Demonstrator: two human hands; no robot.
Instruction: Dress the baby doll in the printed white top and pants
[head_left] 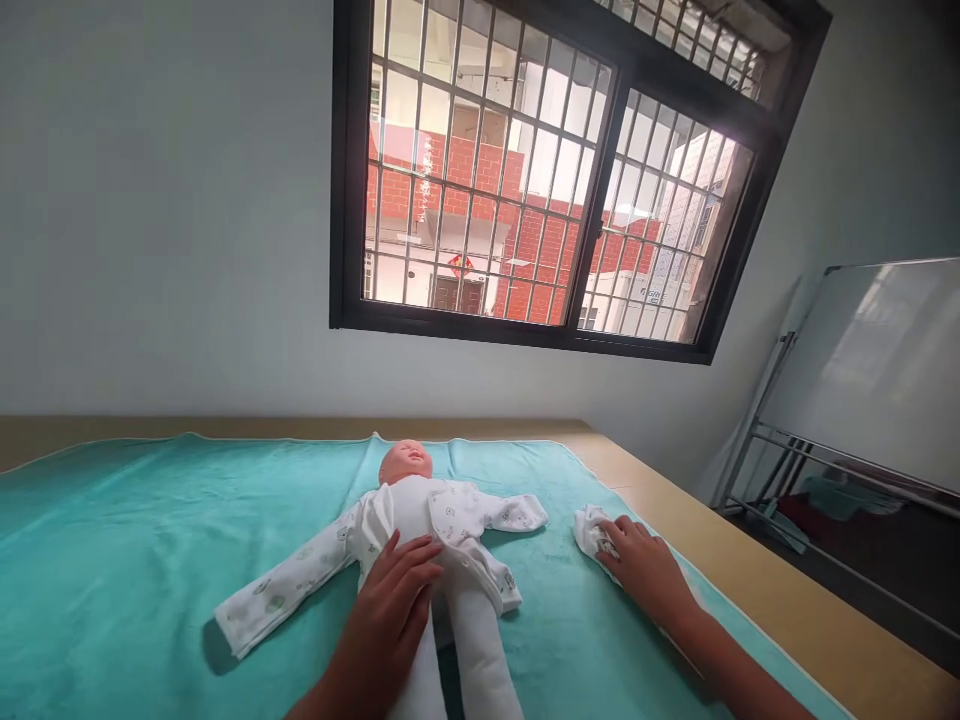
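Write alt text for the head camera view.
A baby doll lies on a turquoise blanket, an open printed shirt around its torso; a person's left hand is at its waist, the right hand on crumpled white cloth.

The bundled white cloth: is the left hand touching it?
No, the right hand is on the bundled cloth; the left hand is over the doll.

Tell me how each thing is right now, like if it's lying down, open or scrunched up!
Doll: on its back, face up
Printed top: open at the front, sleeves out
Left hand: over the doll's middle, fingers slightly bent
Right hand: fingers curled over the white cloth
White cloth: bunched up
Green blanket: spread out, slightly wrinkled
Whiteboard: upright in its frame
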